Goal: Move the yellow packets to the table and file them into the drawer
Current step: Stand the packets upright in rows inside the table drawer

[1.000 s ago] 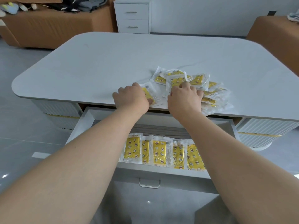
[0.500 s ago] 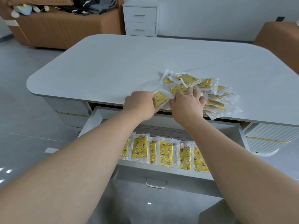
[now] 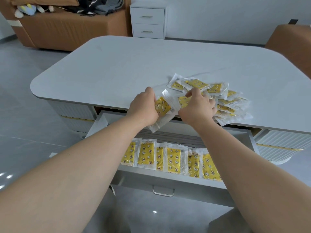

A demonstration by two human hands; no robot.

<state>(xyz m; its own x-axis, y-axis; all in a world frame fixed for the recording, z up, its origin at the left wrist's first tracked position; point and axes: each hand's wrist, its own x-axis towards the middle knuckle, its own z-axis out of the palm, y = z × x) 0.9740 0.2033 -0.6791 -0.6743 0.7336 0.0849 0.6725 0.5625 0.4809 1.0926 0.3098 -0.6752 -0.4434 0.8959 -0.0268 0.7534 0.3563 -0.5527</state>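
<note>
Packet [image 3: 162, 107], yellow, gripped by the left hand [image 3: 143, 106], overhung the table [image 3: 134, 68] at its front edge above the open drawer [image 3: 168, 180] holding a row of packets [image 3: 175, 159]. The right hand [image 3: 200, 106] lay curled on the tabletop pile [image 3: 225, 101]; its grip was unclear.

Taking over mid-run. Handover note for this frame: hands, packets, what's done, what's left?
Left hand: grips one yellow packet at the near edge of the table, above the open drawer.
Right hand: on the pile on the table, thumb and forefinger at a packet's edge; grip unclear.
Done: a row of packets stands along the drawer's front.
Left: file the held packet, then work through the pile.
</note>
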